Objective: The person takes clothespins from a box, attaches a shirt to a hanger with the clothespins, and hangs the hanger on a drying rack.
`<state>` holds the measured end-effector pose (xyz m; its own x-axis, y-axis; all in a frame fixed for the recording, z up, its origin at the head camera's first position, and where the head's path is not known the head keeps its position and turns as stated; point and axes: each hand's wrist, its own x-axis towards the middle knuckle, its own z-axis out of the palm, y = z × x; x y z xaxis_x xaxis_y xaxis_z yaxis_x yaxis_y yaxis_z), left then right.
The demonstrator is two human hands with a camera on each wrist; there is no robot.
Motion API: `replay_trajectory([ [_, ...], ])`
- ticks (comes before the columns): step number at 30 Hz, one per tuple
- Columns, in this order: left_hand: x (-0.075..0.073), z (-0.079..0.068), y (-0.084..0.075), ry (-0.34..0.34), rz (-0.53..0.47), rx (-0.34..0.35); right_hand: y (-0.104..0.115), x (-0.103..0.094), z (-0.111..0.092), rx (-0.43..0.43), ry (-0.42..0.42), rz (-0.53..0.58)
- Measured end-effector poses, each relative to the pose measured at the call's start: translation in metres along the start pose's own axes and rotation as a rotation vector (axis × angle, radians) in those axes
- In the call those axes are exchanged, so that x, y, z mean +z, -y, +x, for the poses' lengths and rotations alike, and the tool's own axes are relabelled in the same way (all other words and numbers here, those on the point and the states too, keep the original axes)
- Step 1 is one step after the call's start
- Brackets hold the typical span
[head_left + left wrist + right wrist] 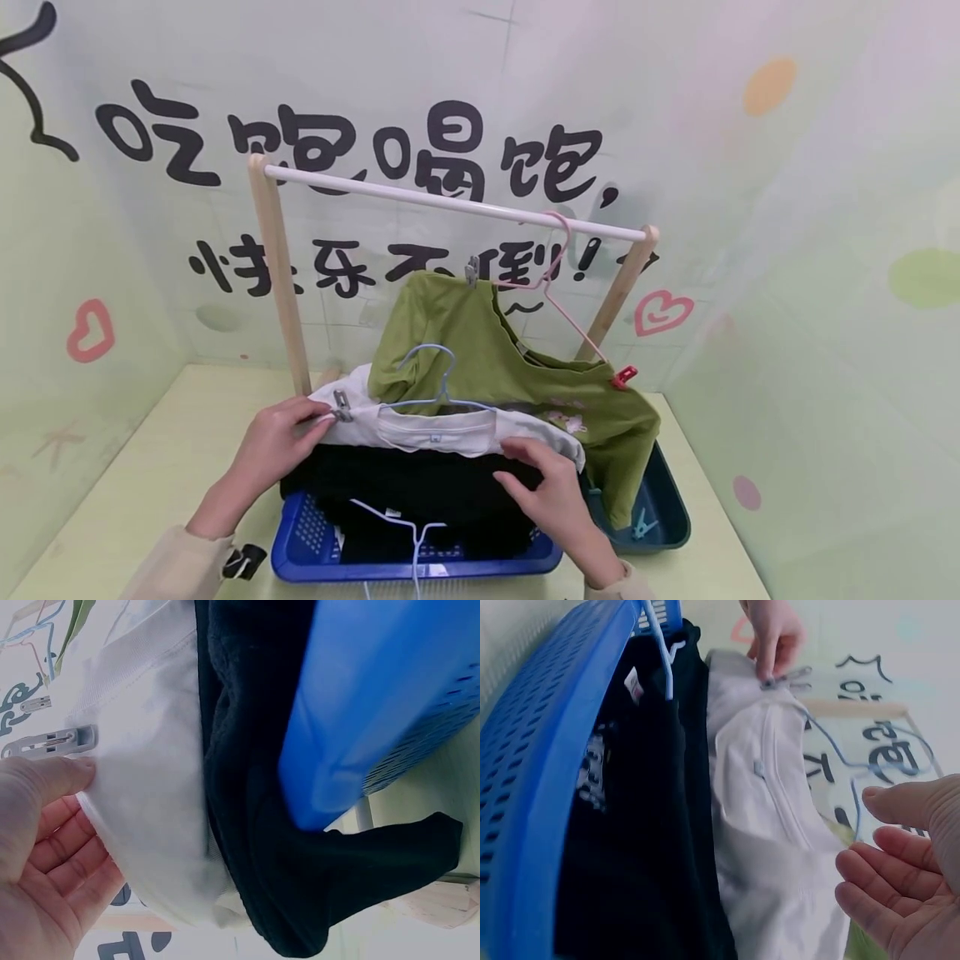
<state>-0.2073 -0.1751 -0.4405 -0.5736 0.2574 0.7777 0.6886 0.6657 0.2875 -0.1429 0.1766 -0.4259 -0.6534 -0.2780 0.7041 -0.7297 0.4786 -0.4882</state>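
A white shirt (435, 429) lies over the black clothes with a blue hanger (444, 392) in its neck. At its left shoulder a grey clothespin (342, 405) sits on the fabric. My left hand (281, 442) pinches the white shirt's shoulder edge just beside this clothespin; in the left wrist view the thumb is on top and the fingers behind the cloth. My right hand (551, 492) is near the shirt's right shoulder, fingers spread and loosely bent, holding nothing. Black clothing (420, 483) with a white hanger (415, 533) fills the blue basket (300, 550).
A green shirt (465, 342) hangs behind from a pink hanger (555, 275) on the rack's white bar (450, 202), with a grey clothespin (472, 271) and a red clothespin (623, 377) on it. A dark teal bin (671, 508) holding a clothespin (643, 525) stands at right.
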Motion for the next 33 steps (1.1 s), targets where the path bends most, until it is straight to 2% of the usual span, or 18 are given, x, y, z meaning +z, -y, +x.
replay_trajectory([
  [5, 0.001, -0.001, 0.000, -0.002, -0.010, 0.002, -0.006, -0.019, -0.017, 0.056, -0.045, -0.060],
  [11, 0.001, -0.002, 0.000, -0.002, -0.012, 0.008, -0.016, -0.047, -0.039, 0.209, -0.117, -0.151],
  [17, 0.000, -0.001, 0.001, 0.003, -0.009, 0.006, -0.024, -0.073, -0.060, 0.277, -0.191, -0.232],
  [20, 0.000, -0.001, 0.002, 0.006, -0.010, 0.003, -0.029, -0.085, -0.069, 0.341, -0.212, -0.238],
  [25, 0.001, -0.001, 0.003, 0.009, -0.017, 0.001, -0.041, -0.099, -0.083, 0.492, -0.215, -0.253],
  [30, 0.002, -0.002, 0.004, 0.020, -0.016, -0.010, -0.059, -0.110, -0.094, 0.618, -0.193, -0.330],
  [33, 0.002, -0.004, 0.004, 0.025, -0.010, -0.021, -0.071, -0.114, -0.099, 0.710, -0.149, -0.387],
])
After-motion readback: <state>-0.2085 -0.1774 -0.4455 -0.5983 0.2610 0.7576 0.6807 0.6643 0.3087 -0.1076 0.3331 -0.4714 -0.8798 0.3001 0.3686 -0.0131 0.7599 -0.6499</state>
